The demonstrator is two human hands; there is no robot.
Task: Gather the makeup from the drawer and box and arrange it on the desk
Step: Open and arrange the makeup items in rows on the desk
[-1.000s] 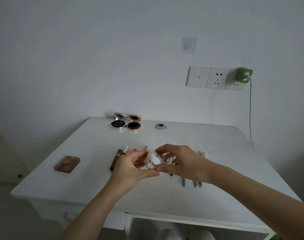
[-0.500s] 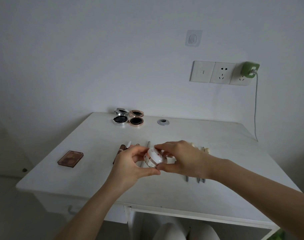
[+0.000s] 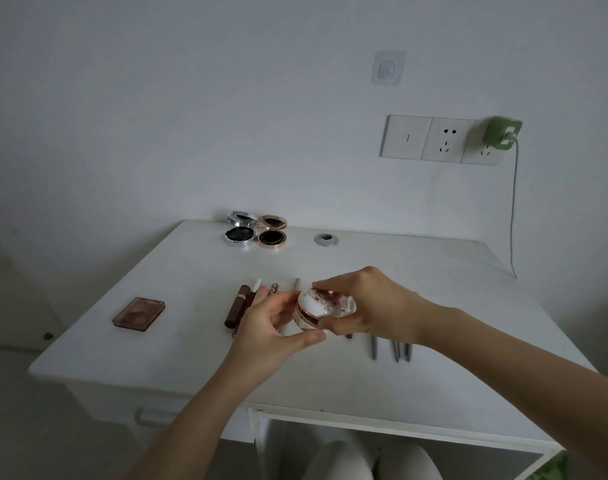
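One brown palette [image 3: 138,313] lies leftmost on the desk [image 3: 191,271], then a brown tube [image 3: 238,306]. A silver compact [image 3: 240,236] and a rose-gold compact [image 3: 271,238] stand open at the far edge. Mid-desk I see the left hand [image 3: 271,327] and right hand [image 3: 375,306] both curled round a white patterned jar [image 3: 314,308], held above the surface and hiding parts of the grey pencils [image 3: 374,348]. A green charger [image 3: 503,132] sits rightmost. I cannot read the jar's print.

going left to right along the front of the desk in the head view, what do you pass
Brown palette → brown tube → left hand → white jar → right hand; both hands grip the white jar.
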